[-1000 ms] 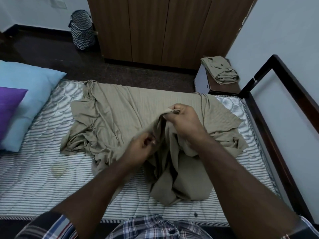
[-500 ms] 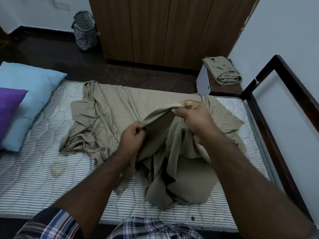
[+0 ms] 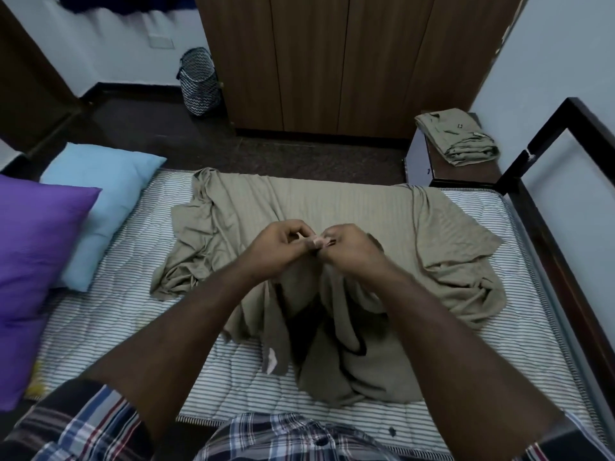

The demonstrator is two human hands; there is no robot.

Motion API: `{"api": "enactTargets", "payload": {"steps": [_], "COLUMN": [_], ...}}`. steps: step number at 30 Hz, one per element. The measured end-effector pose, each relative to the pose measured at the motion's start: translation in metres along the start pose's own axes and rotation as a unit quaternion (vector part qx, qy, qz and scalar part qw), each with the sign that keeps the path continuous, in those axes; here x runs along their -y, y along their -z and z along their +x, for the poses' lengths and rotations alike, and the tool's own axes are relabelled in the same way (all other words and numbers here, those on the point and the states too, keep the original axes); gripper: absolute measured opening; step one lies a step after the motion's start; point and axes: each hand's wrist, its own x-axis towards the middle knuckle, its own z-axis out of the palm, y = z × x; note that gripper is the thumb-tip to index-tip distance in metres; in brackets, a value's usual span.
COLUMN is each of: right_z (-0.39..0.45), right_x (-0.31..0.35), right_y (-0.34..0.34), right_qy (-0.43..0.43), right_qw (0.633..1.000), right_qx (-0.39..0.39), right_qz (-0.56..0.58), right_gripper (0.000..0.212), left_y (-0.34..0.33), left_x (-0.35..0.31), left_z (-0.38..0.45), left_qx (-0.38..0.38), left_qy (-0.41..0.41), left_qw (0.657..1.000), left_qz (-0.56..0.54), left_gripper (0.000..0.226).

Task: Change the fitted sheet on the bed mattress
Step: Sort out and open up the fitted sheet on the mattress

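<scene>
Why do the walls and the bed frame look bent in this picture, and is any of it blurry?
Head view: the wide-angle lens bows straight lines, so the wardrobe leans and the bed frame curves near the edge; the light is dim and even, with no glare; the top left corner is smeared, while both hands, left hand and right hand, pinching the beige sheet, look fairly sharp.

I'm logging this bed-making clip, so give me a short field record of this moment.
sheet: khaki fitted sheet bunched on the bare striped mattress
left hand: left hand pinches the sheet's edge
right hand: right hand pinches the same edge, touching the left
pillows: blue pillow, purple pillow at the left
spare: folded khaki cloth on the side table
</scene>
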Motion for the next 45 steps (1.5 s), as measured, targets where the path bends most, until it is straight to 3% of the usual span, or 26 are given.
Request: {"api": "enactTargets", "payload": {"steps": [6,12,15,18,20,22,24,28,32,35,36,38,41,43,45], "right_z": [0.019,0.048,0.040,0.031,0.034,0.039,0.040,0.035,0.035,0.037,0.037,0.033,0.029,0.036,0.044], "right_x": [0.000,-0.008,0.011,0.056,0.082,0.093,0.101,0.112,0.109,0.085,0.077,0.074,0.091,0.091,0.086], "right_y": [0.010,-0.007,-0.040,-0.080,-0.106,-0.125,-0.129,-0.122,-0.100,-0.074,-0.070,-0.074,-0.103,-0.120,-0.119], "right_qy": [-0.057,-0.149,-0.164,-0.106,-0.038,-0.012,-0.043,-0.066,-0.086,-0.133,-0.151,-0.160,-0.077,-0.030,-0.037], "right_qw": [0.969,0.943,0.958,0.988,0.995,0.998,0.996,0.980,0.953,0.935,0.939,0.956,0.990,0.998,0.998], "right_qx": [-0.174,-0.290,-0.235,-0.101,-0.028,-0.027,-0.082,-0.187,-0.280,-0.327,-0.310,-0.243,-0.089,-0.011,-0.004], "right_qz": [0.163,0.063,-0.013,0.051,0.091,0.054,0.013,0.013,0.084,0.045,0.008,-0.018,0.079,0.056,-0.058], "right_gripper": [0.013,0.014,0.008,0.049,0.059,0.035,0.008,0.008,0.006,0.007,0.010,0.035,0.065,0.056,0.018], "left_y": [0.014,0.094,0.132,0.151,0.153,0.157,0.169,0.190,0.188,0.190,0.191,0.189,0.174,0.161,0.158], "left_x": [0.041,0.089,0.096,0.084,0.069,0.062,0.066,0.103,0.129,0.137,0.136,0.128,0.094,0.069,0.057], "left_z": [-0.035,-0.048,-0.036,-0.023,-0.016,-0.011,-0.008,-0.015,-0.025,-0.023,-0.021,-0.014,-0.005,-0.002,0.001], "left_qx": [-0.009,-0.033,-0.057,0.008,0.076,0.099,0.071,-0.006,0.037,0.071,0.060,0.030,0.077,0.140,0.167], "left_qy": [0.083,0.096,0.057,-0.011,-0.059,-0.099,-0.104,-0.088,-0.020,0.051,0.065,0.045,-0.033,-0.077,-0.078], "left_qw": [0.995,0.995,0.996,0.997,0.993,0.988,0.988,0.979,0.969,0.959,0.961,0.965,0.972,0.970,0.967], "left_qz": [-0.058,0.008,0.040,0.074,0.066,0.069,0.093,0.184,0.244,0.271,0.264,0.258,0.220,0.186,0.177], "left_gripper": [0.017,0.017,0.017,0.019,0.019,0.021,0.020,0.016,0.013,0.031,0.034,0.026,0.013,0.011,0.014]}}
